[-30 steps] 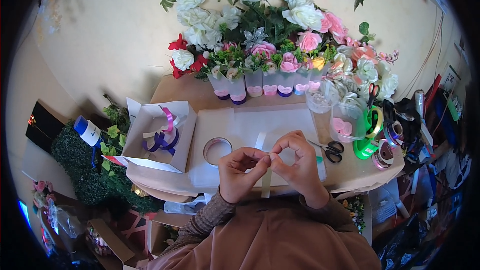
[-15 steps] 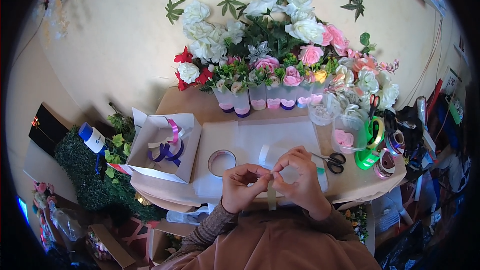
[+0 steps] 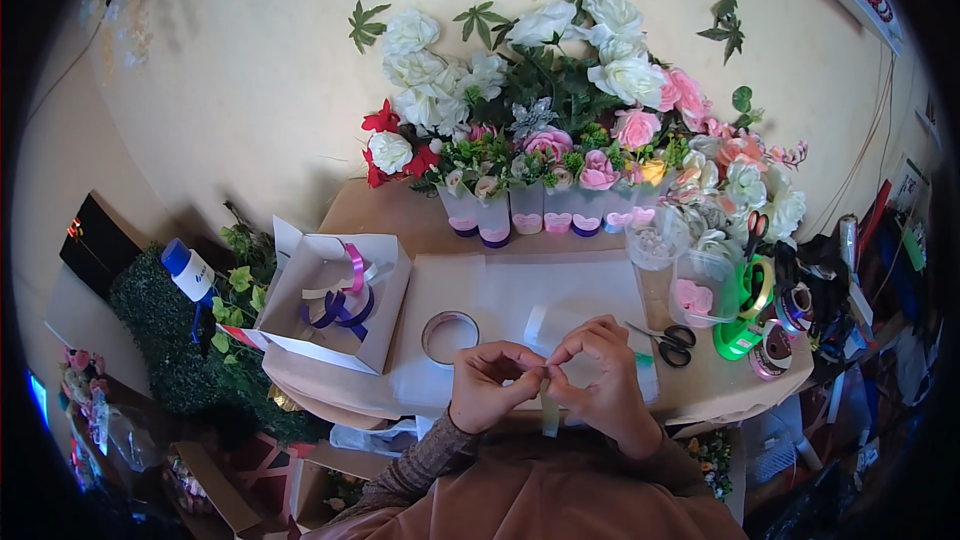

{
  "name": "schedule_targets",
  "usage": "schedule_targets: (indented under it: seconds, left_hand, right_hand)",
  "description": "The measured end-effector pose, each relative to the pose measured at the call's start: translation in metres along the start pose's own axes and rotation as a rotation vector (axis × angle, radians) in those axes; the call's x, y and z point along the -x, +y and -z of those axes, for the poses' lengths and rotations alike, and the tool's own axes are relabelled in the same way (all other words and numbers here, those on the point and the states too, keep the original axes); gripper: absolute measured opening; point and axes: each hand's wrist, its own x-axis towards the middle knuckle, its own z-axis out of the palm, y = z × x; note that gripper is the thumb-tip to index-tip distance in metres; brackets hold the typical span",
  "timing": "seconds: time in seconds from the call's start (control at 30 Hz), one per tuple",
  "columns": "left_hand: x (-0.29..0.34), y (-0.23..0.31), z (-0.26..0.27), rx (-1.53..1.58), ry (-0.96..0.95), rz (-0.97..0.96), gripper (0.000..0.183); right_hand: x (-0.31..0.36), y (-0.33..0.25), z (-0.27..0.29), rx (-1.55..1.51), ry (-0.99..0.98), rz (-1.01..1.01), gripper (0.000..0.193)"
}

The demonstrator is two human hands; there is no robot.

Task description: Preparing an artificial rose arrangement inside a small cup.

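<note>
My left hand and my right hand meet over the table's near edge, thumbs and forefingers pinched tip to tip. A narrow, pale, translucent strip hangs down from between the fingertips; its top end is hidden by them. Just beyond my left hand, a roll of tape lies flat on white sheets. Behind my right hand lies a white, pale roll or tube, partly covered by the fingers. Black-handled scissors rest to the right of that hand.
An open white box with purple and pink ribbon curls stands at left. Along the back, several small wrapped bouquets line up before artificial flowers. At right are clear plastic tubs, a green tape dispenser and ribbon spools.
The view has shifted slightly, so the scene sits a little lower and further right. Both hands stay pinched together, with the strip still hanging between them.
</note>
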Motion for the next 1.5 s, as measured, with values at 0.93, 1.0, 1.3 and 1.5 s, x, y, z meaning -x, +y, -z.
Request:
schedule_targets:
  seconds: [0.93, 1.0, 1.3, 1.5]
  left_hand:
    - [0.002, 0.008, -0.007, -0.383, 0.034, -0.124, 0.009]
    - [0.001, 0.006, -0.007, -0.296, 0.034, -0.094, 0.01]
    - [0.0, 0.001, -0.004, -0.183, -0.038, -0.075, 0.013]
    - [-0.001, -0.002, -0.004, -0.048, -0.083, -0.024, 0.017]
  right_hand:
    - [0.003, 0.002, 0.0, -0.021, 0.022, -0.04, 0.014]
    - [0.002, 0.0, 0.0, -0.018, 0.031, -0.033, 0.014]
    - [0.004, 0.007, -0.002, -0.065, 0.023, -0.068, 0.014]
    - [0.002, 0.007, 0.001, -0.068, 0.037, -0.05, 0.01]
